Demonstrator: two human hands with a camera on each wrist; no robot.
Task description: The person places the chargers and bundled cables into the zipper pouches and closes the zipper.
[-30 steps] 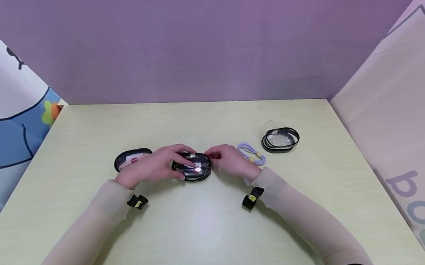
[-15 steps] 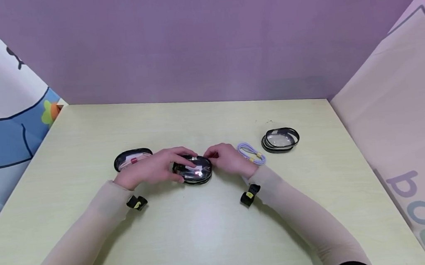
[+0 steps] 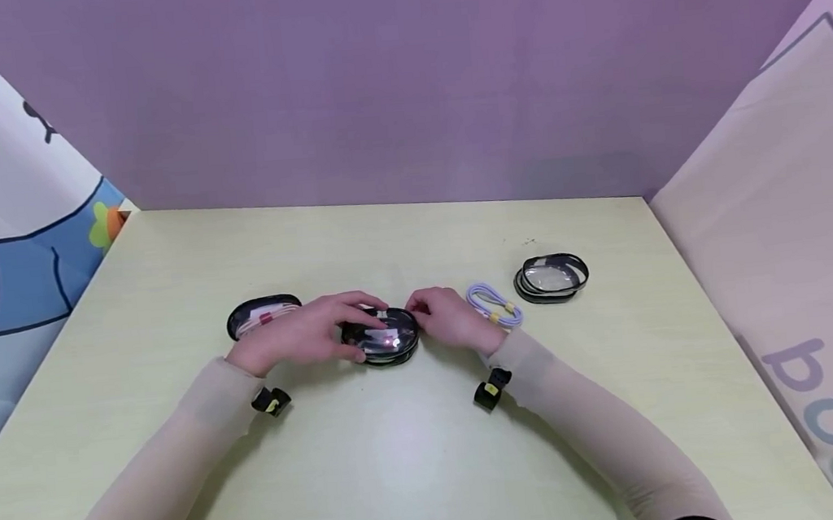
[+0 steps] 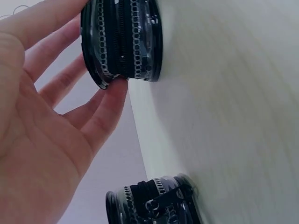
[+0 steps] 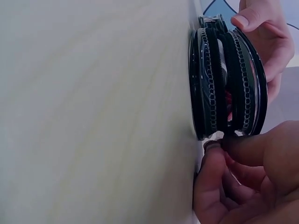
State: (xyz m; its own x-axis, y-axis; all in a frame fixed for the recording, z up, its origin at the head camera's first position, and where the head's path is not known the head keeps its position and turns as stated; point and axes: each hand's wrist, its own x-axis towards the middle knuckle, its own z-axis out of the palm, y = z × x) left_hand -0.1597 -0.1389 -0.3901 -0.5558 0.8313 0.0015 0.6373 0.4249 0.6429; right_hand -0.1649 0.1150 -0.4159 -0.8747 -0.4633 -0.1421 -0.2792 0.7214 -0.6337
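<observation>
A small oval zip case (image 3: pixel 393 342) with clear faces and black edges stands in front of me. My left hand (image 3: pixel 310 330) holds it from the left, fingers over the top and thumb at the near side. At its right end, my right hand (image 3: pixel 452 319) pinches the zipper; the pull itself is hidden by the fingertips. The right wrist view shows the case (image 5: pixel 246 84) with its zipper parted along this side, and something red and white inside. Beside my left wrist lies a similar case (image 3: pixel 262 314) with a pink-and-white cable.
A coiled lilac cable (image 3: pixel 493 304) with yellow ties lies just right of my right hand. Further right, an oval clear case (image 3: pixel 552 277) with black rims rests on the pale table (image 3: pixel 397 474). A purple backdrop (image 3: pixel 374 92) rises behind the table.
The case has shifted slightly toward me. A red bit seen at my right fingertips one second ago is out of sight now. My left hand has hardly moved.
</observation>
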